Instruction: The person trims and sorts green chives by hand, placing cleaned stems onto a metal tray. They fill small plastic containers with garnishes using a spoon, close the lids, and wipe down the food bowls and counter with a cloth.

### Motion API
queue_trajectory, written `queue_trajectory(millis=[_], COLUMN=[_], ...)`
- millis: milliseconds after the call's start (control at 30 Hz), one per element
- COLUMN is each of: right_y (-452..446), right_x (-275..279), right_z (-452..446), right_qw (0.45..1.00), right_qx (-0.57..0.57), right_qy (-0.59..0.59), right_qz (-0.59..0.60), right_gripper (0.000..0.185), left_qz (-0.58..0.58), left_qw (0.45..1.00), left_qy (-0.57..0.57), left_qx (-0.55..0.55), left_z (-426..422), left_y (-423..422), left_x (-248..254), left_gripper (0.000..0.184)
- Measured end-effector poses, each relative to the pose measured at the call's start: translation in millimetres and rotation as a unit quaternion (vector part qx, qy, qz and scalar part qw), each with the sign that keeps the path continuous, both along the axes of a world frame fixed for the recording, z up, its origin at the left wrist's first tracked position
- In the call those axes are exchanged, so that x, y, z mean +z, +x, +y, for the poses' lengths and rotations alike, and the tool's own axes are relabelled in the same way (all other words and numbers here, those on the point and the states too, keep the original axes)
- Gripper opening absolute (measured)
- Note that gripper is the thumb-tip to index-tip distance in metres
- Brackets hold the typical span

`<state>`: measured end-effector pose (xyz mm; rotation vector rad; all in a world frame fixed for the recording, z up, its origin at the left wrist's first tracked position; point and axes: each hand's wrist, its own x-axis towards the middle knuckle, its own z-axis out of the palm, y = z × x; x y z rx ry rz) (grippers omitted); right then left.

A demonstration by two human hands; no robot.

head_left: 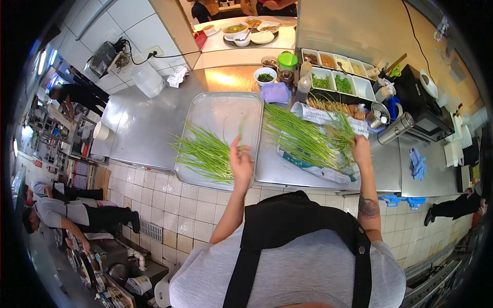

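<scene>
Left hand (240, 160) hangs half-open over the tray (215, 109); right hand (360, 149) meets green stalks (341, 132) (grip unclear): seemingly sorting, which next calls for gentle separating.

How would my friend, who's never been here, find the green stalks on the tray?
On the long silver metal counter, find the rectangular silver metal tray. The long, thin green stalks there poke past its left rim; the other green stalk pile lies right of the tray.

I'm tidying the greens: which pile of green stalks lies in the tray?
The left pile, by the left hand; the right pile lies outside the tray, on packaging, near the right hand.
</scene>
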<state>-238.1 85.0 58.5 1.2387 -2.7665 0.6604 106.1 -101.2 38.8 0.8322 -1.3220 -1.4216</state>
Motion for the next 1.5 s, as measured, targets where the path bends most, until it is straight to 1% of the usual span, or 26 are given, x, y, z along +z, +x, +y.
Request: queue_trajectory(millis=[33,67,100,167,200,267,367,400,467,500,567,600,700,767,833,900,967,1067,1100,1133,1200,1300,1400,1467,1500], right_y=[-4.2,-4.5,0.0,16.6,29.0,55.3,78.9,78.0,75.6,72.4,62.1,56.0,34.4,18.1,11.0,9.3,17.5,41.7,50.4,59.3,73.6,92.5,85.9,75.8,73.8], right_x=[-2.4,-5.3,-9.9,-19.3,-17.5,-10.0,-15.0,-16.7,-22.7,-28.5,-42.6,-45.6,-54.4,-60.6,-58.9,-54.4,-49.8,-39.3,-37.6,-37.5,-45.6,-48.4,-74.1,-86.0,-87.3], right_z=[8.1,14.4,16.9,17.6,16.7,10.2,3.8,2.0,2.7,3.8,10.3,14.2,23.8,30.0,34.4,33.4,29.0,11.7,6.3,1.2,-11.2,-15.0,-15.1,-17.3,-15.8], right_qw=[0.996,0.984,0.981,0.968,0.972,0.977,0.987,0.987,0.978,0.979,0.979,0.983,0.991,0.994,0.994,0.988,0.972,0.972,0.980,0.986,0.993,0.988,0.988,0.992,0.993], right_qx=[-0.065,-0.130,-0.142,-0.166,-0.134,-0.071,0.001,0.032,0.091,0.104,0.130,0.115,0.079,0.056,0.014,-0.043,-0.114,-0.108,-0.053,0.002,0.085,0.154,0.139,0.118,0.107], right_qy=[0.060,0.118,0.110,0.093,0.109,0.137,0.137,0.153,0.184,0.173,0.154,0.141,0.106,0.089,0.105,0.128,0.160,0.110,0.085,0.060,0.027,0.013,-0.002,0.006,0.012], right_qz=[0.014,0.028,0.075,0.166,0.160,0.150,0.084,0.044,-0.037,-0.027,-0.002,0.008,0.024,0.016,0.040,0.078,0.127,0.180,0.170,0.158,0.082,0.024,0.065,0.048,0.038], right_gripper=[0.021,0.026,0.032,0.044,0.047,0.054,0.049,0.046,0.041,0.038,0.032,0.033,0.034,0.031,0.029,0.027,0.025,0.019,0.017,0.016,0.016,0.019,0.033,0.031,0.029], left_qz=[-0.012,-0.059,-0.105,-0.200,-0.249,-0.303,-0.349,-0.362,-0.364,-0.363,-0.404,-0.422,-0.550,-0.506,-0.474,-0.458,-0.487,-0.519,-0.528,-0.533,-0.545,-0.524,-0.494,-0.491,-0.491], left_qw=[0.999,0.995,0.988,0.967,0.949,0.931,0.915,0.910,0.914,0.916,0.891,0.878,0.809,0.834,0.848,0.852,0.829,0.804,0.797,0.793,0.784,0.781,0.791,0.786,0.783], left_qy=[0.001,0.011,0.020,-0.045,-0.078,-0.070,-0.044,-0.032,-0.053,-0.065,-0.128,-0.157,-0.109,-0.068,-0.031,0.003,0.023,0.039,0.044,0.037,0.022,0.011,0.036,0.035,0.035], left_qx=[0.040,0.075,0.109,0.154,0.176,0.189,0.199,0.199,0.171,0.157,0.160,0.164,0.178,0.210,0.235,0.254,0.273,0.287,0.289,0.291,0.297,0.339,0.361,0.375,0.381], left_z=[-12.6,-20.4,-26.6,-46.8,-50.3,-45.9,-38.6,-33.9,-27.5,-27.4,-26.3,-25.5,-11.1,-14.2,-17.8,-19.6,-21.6,-26.1,-25.9,-26.4,-33.5,-44.6,-49.5,-56.6,-55.2], left_y=[10.2,20.8,31.4,52.9,60.6,67.9,63.3,60.5,55.5,53.7,55.4,54.4,51.8,55.6,53.0,44.7,32.1,14.0,10.7,9.4,8.2,8.2,8.3,10.6,10.2], left_x=[-11.2,-16.1,-22.1,-65.3,-78.0,-78.7,-65.6,-60.3,-58.1,-57.0,-59.4,-60.7,-27.3,-43.5,-55.5,-61.1,-60.5,-51.0,-49.1,-51.7,-62.4,-73.8,-71.0,-75.7,-70.0], left_gripper=[0.048,0.049,0.051,0.051,0.052,0.054,0.056,0.056,0.056,0.056,0.057,0.057,0.068,0.080,0.091,0.101,0.103,0.106,0.106,0.102,0.096,0.086,0.082,0.082,0.081])
